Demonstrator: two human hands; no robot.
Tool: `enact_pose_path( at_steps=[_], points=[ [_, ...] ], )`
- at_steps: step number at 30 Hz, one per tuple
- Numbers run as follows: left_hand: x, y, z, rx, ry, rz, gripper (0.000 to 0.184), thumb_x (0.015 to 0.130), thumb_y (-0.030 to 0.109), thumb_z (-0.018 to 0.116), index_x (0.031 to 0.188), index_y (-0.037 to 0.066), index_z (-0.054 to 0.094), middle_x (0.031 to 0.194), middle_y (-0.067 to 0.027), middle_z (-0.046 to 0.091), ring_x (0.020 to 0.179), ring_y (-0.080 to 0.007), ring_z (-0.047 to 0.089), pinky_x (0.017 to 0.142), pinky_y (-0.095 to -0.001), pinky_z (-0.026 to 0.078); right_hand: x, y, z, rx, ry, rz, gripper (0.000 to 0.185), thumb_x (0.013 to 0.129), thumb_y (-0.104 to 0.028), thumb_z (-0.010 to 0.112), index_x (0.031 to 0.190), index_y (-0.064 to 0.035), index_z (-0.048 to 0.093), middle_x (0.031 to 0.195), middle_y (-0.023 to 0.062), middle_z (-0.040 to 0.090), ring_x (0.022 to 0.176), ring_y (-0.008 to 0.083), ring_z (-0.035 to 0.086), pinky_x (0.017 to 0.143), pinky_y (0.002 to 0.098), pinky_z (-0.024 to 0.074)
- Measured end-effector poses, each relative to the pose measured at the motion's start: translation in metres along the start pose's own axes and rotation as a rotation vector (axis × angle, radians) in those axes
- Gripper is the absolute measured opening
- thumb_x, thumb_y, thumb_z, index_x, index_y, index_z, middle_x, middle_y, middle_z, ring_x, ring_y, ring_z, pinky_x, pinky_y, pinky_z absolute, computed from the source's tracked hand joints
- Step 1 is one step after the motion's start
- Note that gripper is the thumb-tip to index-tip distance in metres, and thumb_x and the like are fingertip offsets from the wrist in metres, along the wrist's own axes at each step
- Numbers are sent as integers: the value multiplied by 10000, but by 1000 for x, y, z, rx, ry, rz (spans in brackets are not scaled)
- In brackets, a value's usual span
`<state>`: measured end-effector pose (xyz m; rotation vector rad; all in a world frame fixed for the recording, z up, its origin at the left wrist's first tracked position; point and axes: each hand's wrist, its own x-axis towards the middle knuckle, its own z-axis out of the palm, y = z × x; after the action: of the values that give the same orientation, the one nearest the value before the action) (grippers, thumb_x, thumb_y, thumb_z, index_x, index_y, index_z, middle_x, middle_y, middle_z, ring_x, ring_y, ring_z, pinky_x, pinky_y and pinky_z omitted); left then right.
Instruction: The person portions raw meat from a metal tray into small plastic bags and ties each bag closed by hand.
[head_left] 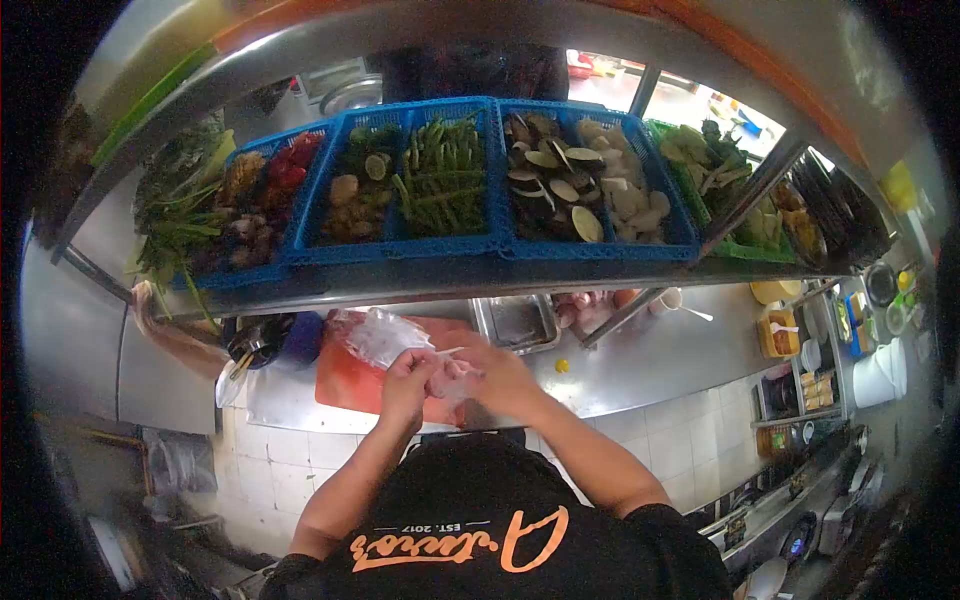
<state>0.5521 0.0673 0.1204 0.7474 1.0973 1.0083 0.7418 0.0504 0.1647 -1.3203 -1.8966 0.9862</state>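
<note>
Over the front of an orange cutting board [345,385], my two hands are close together at a small clear plastic bag [457,384] with something pinkish in it, perhaps raw meat. My left hand [404,384] pinches the bag's upper left edge, its fingers closed. On the other side, my right hand [503,382] is curled against the bag and somewhat blurred, so its exact grip is hard to see. A whitish twisted strip, maybe the bag's neck, shows between the hands. Behind them, more clear plastic bags [385,338] lie on the board.
Blue baskets [497,245] of vegetables stand on a steel shelf [420,290] above the counter. Under it are a metal tray [515,325], raw meat [585,310], a white cup [667,299] with a spoon, and a dark pan [255,345] at left.
</note>
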Motion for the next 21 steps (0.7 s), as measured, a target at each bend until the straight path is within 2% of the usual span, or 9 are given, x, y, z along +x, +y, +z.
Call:
enact_pose_path(
  at_steps=[2, 4, 6, 9, 11, 14, 17, 19, 21],
  points=[
    [-7, 9, 1, -14, 0, -13, 67, 917, 79, 613, 972, 44, 597, 836, -46, 618, 687, -119, 587, 590, -264, 508, 9, 62, 3, 370, 212, 155, 430, 783, -72, 634, 1204, -14, 572, 1241, 235, 595, 1048, 392, 635, 918, 426, 500],
    [-13, 10, -3, -38, -2, -1, 63, 916, 72, 611, 968, 44, 588, 833, -49, 607, 689, -122, 583, 623, -262, 514, 7, 142, -5, -291, 689, -3, 373, 795, -104, 659, 1146, -9, 575, 1138, 225, 639, 982, 376, 650, 894, 428, 498],
    [-16, 7, -13, -59, 37, -12, 58, 920, 72, 608, 960, 44, 578, 815, -48, 595, 693, -126, 590, 640, -261, 519, 2, 185, -1, -710, 820, 439, 348, 803, -162, 680, 1084, 9, 566, 937, 211, 669, 883, 385, 658, 818, 448, 514],
    [-19, 8, -23, -108, 98, 3, 43, 927, 68, 590, 930, 40, 556, 774, -42, 573, 677, -140, 595, 645, -272, 533, -13, 210, 5, -233, 524, 399, 350, 834, -150, 646, 1109, 40, 541, 890, 218, 687, 795, 428, 666, 718, 488, 531],
    [-27, 14, -29, -147, 129, -5, 48, 930, 68, 581, 913, 39, 548, 758, -36, 565, 666, -146, 596, 647, -280, 541, -1, 208, 29, -9, 473, 619, 358, 824, -232, 686, 1048, 16, 556, 776, 223, 647, 790, 415, 663, 682, 503, 525],
    [-35, 18, -37, -180, 128, 20, 36, 938, 73, 562, 928, 47, 539, 796, -67, 613, 684, -178, 635, 646, -314, 561, 3, 123, 18, 388, 102, 728, 334, 850, -241, 669, 1061, -1, 573, 826, 210, 651, 810, 391, 662, 712, 486, 533],
    [-38, 26, -37, -162, 109, 17, 33, 942, 76, 552, 950, 50, 534, 830, -84, 631, 728, -198, 661, 661, -331, 568, 18, 177, 21, -450, 638, 299, 315, 860, -234, 648, 1065, -2, 591, 915, 197, 654, 874, 353, 654, 771, 466, 532],
    [-41, 27, -39, -147, 80, 10, 40, 945, 78, 548, 967, 51, 529, 852, -94, 638, 763, -211, 677, 673, -341, 571, 29, 163, -30, -873, 812, 304, 376, 863, -256, 645, 1143, -7, 616, 1227, 213, 581, 1064, 417, 609, 897, 499, 498],
    [-35, 22, -39, -165, 62, 23, 60, 942, 78, 551, 988, 48, 529, 868, -96, 633, 773, -217, 681, 676, -342, 570, 52, 221, -54, -714, 576, 657, 377, 820, -253, 684, 1095, 3, 660, 1193, 177, 610, 1014, 433, 617, 957, 485, 470]
  ],
)
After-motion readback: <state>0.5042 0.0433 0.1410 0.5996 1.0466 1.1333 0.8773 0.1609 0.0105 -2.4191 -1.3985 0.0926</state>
